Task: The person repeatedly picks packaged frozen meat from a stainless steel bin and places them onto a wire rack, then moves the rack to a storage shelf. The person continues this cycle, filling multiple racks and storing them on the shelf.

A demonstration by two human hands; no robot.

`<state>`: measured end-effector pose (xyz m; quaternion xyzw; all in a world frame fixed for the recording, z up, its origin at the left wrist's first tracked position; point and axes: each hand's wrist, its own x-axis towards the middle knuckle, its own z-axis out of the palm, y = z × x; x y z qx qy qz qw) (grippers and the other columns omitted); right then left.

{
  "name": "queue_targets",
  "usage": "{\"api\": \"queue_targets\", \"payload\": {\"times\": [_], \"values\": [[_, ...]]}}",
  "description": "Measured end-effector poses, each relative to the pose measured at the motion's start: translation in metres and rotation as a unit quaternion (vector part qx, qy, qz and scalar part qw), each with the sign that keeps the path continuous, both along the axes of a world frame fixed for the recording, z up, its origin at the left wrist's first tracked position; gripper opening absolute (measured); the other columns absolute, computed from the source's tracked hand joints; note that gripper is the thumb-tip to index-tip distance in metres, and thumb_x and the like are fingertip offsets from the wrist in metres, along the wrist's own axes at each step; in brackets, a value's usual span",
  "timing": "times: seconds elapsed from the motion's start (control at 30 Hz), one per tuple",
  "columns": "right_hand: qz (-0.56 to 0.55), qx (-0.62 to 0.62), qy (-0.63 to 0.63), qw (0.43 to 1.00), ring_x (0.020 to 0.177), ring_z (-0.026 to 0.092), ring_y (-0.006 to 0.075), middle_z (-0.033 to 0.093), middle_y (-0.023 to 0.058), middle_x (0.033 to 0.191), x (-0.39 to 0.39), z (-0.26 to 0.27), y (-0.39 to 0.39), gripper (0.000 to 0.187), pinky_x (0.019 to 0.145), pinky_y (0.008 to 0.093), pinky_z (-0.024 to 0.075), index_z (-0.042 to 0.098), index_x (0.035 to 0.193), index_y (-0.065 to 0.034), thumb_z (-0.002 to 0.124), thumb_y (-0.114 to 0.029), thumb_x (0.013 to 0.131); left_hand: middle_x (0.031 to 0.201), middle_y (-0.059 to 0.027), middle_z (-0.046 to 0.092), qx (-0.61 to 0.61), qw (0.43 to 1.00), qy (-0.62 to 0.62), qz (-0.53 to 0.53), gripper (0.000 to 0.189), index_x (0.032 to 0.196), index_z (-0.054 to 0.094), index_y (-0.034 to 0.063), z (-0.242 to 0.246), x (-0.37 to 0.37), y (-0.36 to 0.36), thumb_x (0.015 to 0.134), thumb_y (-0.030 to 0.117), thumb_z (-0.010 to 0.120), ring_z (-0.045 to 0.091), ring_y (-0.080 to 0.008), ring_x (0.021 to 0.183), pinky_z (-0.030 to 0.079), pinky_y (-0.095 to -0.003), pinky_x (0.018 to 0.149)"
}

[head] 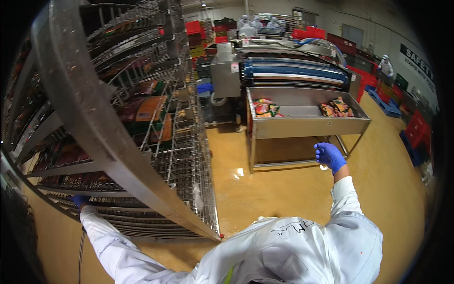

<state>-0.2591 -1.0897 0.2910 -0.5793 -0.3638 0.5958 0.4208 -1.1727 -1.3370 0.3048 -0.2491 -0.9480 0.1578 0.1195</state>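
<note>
My left hand [81, 200], in a blue glove, is at the lower side of a tall metal rack [85, 106]. The fingers are partly lost among the rails, so its grip is unclear. Wire trays [188, 156] in the rack carry several coloured packets [150, 108]. My right hand [330, 157], also gloved in blue, hangs in the air with loosely curled fingers and nothing in it. From this view it appears just below the front of a stainless steel trough [308, 129]. Inside the trough lie packets at the left [265, 108] and at the right [337, 107].
Behind the trough stands a machine with a blue roller [294, 71]. Yellow floor [262, 198] lies between rack and trough. Red crates [418, 129] and blue pallets [385, 103] line the right side. Several people in white [250, 26] are at the back, and another person [385, 66] stands farther right.
</note>
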Motion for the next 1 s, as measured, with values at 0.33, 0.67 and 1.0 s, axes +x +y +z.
{"api": "queue_targets", "payload": {"times": [0.33, 0.67, 1.0], "values": [[0.342, 0.075, -0.105, 0.931, 0.069, 0.055, 0.0105, 0.060, 0.0009, 0.076, -0.192, -0.041, 0.034, 0.021, 0.061, 0.0248, 0.0457, 0.060, 0.092, -0.0093, 0.054, -0.029, 0.086, 0.131, -0.0152, 0.044, 0.141, 0.947, -0.139, -0.253, 0.049, 0.123, 0.049, 0.0079, 0.062, 0.240, -0.043, 0.087, 0.041, 0.047, 0.038, -0.0329, 0.124, 0.014, -0.0493, 0.107], [0.353, -0.181, 0.387, 0.833, 0.085, 0.058, 0.0279, 0.062, 0.0097, 0.091, -0.427, -0.006, -0.024, 0.035, 0.074, 0.0495, 0.0448, 0.056, 0.093, -0.0122, 0.059, -0.044, 0.080, 0.127, -0.0162, 0.048, 0.590, 0.793, -0.097, -0.113, 0.045, 0.130, 0.040, 0.0023, 0.003, 0.393, -0.212, 0.089, 0.016, 0.052, 0.044, -0.0244, 0.119, 0.032, -0.0333, 0.100], [0.349, 0.041, 0.303, 0.886, 0.055, 0.051, 0.0122, 0.050, 0.0011, 0.068, -0.346, -0.005, -0.016, 0.011, 0.041, 0.0248, 0.0403, 0.048, 0.080, -0.0118, 0.059, -0.010, 0.079, 0.116, -0.0149, 0.057, 0.578, 0.778, -0.245, -0.020, 0.043, 0.124, 0.048, 0.0030, -0.047, 0.520, -0.216, 0.085, 0.019, 0.058, 0.054, -0.0229, 0.108, 0.040, -0.0316, 0.092]]}}
